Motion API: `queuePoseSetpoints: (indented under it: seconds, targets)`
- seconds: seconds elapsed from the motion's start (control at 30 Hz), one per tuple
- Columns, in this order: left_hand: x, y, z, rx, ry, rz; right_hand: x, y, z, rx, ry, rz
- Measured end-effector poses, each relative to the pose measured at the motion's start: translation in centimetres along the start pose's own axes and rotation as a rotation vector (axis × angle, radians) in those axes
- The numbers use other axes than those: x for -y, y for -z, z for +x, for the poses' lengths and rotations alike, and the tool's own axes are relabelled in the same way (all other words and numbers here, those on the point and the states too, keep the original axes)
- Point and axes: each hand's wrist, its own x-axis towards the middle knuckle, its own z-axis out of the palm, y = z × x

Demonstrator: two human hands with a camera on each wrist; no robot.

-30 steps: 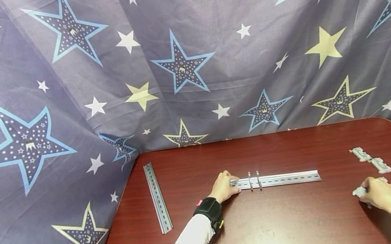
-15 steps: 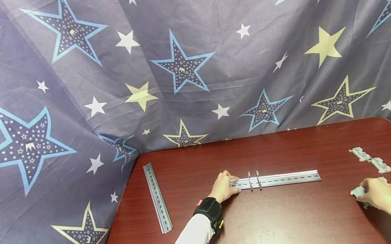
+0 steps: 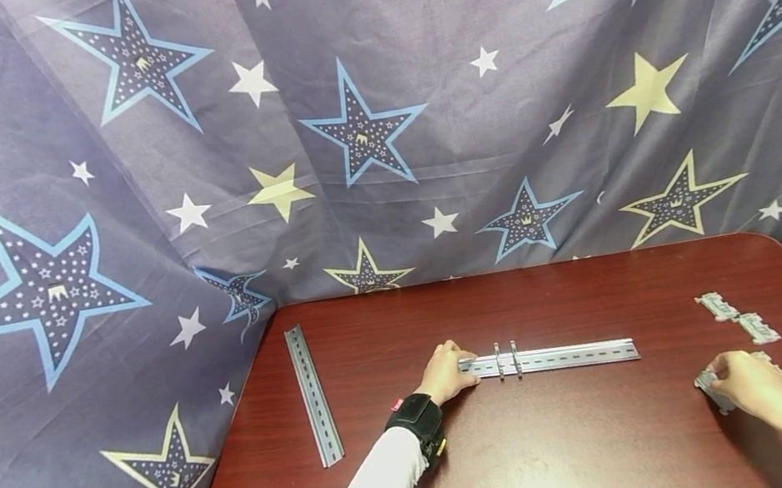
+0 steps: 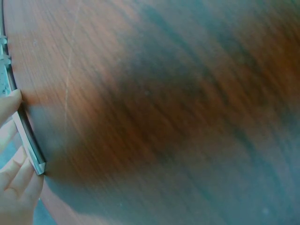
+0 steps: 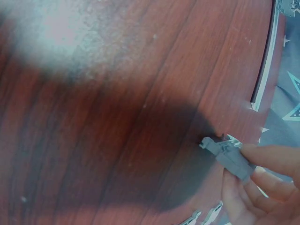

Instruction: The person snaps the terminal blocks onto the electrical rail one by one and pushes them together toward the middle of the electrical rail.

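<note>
A slotted metal DIN rail [image 3: 575,356] lies crosswise on the table. My left hand [image 3: 447,373] grips its left end, thumb on the near edge in the left wrist view, where the rail [image 4: 29,136] shows at the left border. Two thin upright pieces [image 3: 516,358] are mounted on the rail just right of that hand. Off to the right, my right hand [image 3: 753,384] pinches a grey plastic terminal block [image 5: 232,161] between thumb and fingers. In the head view this block [image 3: 714,391] looks tilted, and the hand covers part of it.
A second DIN rail [image 3: 315,396] lies lengthwise at the table's left. Two pale terminal blocks [image 3: 758,327] lie end to end at the right, and another piece [image 3: 775,367] shows partly behind my right hand. A star-patterned cloth [image 3: 387,219] rises behind the table [image 3: 542,441].
My right hand has shifted slightly up and left, and the terminal block it pinches has tilted from a flatter position. The left hand and the rail stay in place.
</note>
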Motion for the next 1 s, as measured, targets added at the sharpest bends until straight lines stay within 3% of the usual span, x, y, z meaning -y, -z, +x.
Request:
queuePoseSetpoints:
  seconds: [0.63, 1.0]
  targets:
    - [-0.2, 0.2, -0.1, 0.000, 0.020, -0.011, 2.9, -0.3, 1.0, 0.021, -0.050, 0.108]
    - [0.0, -0.1, 0.0, -0.006, 0.009, -0.001, 5.1, -0.8, 1.7, -0.002, -0.030, 0.174]
